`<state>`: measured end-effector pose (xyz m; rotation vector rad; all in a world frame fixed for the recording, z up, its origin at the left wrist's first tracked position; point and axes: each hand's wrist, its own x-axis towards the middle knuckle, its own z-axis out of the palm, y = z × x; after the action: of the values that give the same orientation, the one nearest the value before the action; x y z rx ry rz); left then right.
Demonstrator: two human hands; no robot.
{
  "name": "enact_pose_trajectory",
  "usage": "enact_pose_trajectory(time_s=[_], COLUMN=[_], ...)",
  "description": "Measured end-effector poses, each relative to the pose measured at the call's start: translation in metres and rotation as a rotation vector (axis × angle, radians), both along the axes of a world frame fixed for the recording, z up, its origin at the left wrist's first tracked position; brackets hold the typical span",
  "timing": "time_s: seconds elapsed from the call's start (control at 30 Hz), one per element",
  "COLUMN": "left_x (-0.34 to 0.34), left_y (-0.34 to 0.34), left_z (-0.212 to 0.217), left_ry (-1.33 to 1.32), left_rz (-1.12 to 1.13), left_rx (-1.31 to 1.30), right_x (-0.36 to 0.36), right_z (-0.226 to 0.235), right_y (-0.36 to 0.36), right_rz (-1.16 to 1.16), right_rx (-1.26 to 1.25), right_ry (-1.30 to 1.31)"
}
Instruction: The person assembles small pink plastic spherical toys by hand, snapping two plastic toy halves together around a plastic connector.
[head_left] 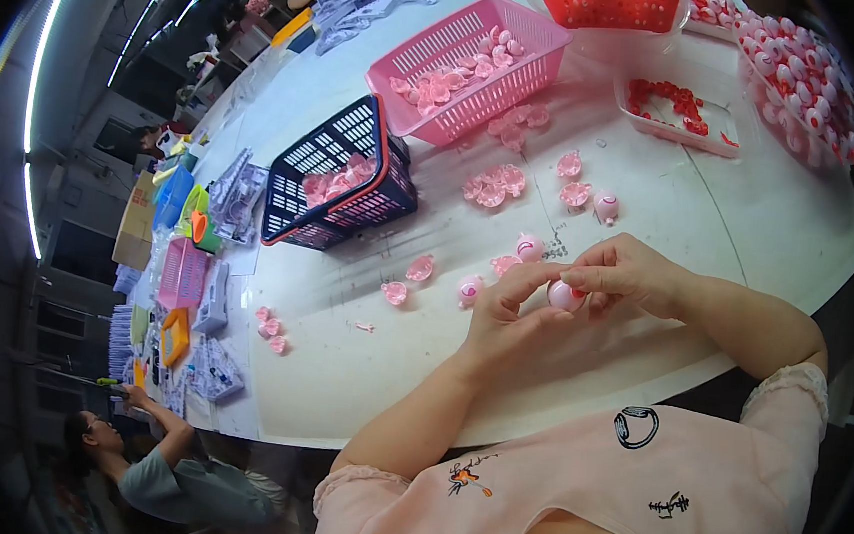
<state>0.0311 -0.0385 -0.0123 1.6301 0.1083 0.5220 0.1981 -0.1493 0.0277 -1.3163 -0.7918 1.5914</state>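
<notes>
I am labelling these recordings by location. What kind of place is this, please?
Probably a small toy assembly workshop. Both hands, left hand and right hand, hold a small pink ball over a white table. A pink basket holds matching pink shells, and another person works nearby.

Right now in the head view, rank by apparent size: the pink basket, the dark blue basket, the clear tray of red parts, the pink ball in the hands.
1. pink basket
2. dark blue basket, close to it; distance makes this unsure
3. clear tray
4. pink ball

The fingers (536, 281) hide most of the small pink ball (564, 296).
</notes>
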Motion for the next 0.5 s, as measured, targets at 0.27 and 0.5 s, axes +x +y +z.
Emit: enact_pose_trajectory(time_s=[0.27, 0.5], left_x=[0.000, -0.001], left_y=[0.002, 0.008], left_z=[-0.008, 0.008], left_ry=[0.078, 0.028], left_rz=[0.120, 0.124], left_rx=[0.002, -0.411], right_x=[-0.001, 0.011], right_z=[-0.014, -0.011], right_y=[0.004, 0.013], right_rz=[-0.097, -0.084], right_rx=[-0.047, 0.375], right_ry=[0.040, -0.467])
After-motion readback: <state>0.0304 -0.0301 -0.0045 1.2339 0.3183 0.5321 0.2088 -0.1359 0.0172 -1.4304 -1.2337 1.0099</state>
